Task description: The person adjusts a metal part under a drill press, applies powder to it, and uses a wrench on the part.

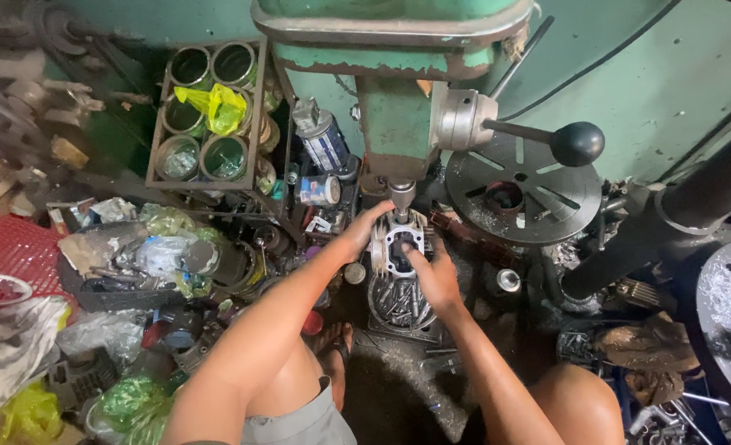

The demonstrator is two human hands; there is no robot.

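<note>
The finned grey metal engine cylinder (400, 244) stands directly under the green drill press's steel chuck (401, 196), seemingly so its round bore lines up with the spindle; the left hand (364, 231) clasps its left flank, fingers curled over the top edge; the right hand (433, 272) presses its lower right side, steadying it above a round tray of loose bolts (398, 303).

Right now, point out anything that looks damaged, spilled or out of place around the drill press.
The green drill press has paint chipped off along its head's lower edge. Metal shavings lie spilled on the round table at right. Both the left hand and right hand hold a metal cylinder part under the chuck, unclamped.
</note>
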